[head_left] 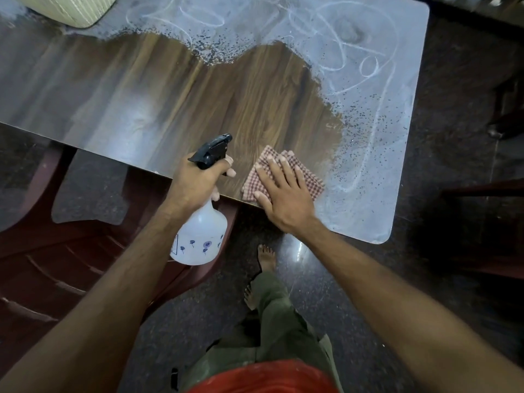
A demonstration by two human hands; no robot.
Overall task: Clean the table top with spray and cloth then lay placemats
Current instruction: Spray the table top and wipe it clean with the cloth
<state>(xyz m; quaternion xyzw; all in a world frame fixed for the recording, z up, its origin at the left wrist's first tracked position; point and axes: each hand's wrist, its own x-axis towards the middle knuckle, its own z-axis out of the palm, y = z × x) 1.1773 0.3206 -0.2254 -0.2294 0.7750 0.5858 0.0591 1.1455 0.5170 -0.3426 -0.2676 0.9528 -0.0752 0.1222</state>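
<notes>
So, cloth (283, 173) soft, pressed flat under open right hand (280, 194); light bottle (200, 236) gripped at neck by left hand (195, 185).

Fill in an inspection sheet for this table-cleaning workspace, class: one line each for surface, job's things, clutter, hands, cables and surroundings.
Surface: wooden table, wiped clean in the near middle; a pale chalky film with scribbles and dark specks covers the far edge and right end.
Job's things: checked cloth flat on the table near its front edge; spray bottle held off the front edge; a ribbed pale mat at the far left corner, possibly a placemat.
Clutter: nothing seen.
Hands: left hand gripping the bottle neck; right hand pressed flat on the cloth.
Cables: nothing seen.
Surroundings: dark red plastic chair at left; dark speckled floor; bare feet.
</notes>
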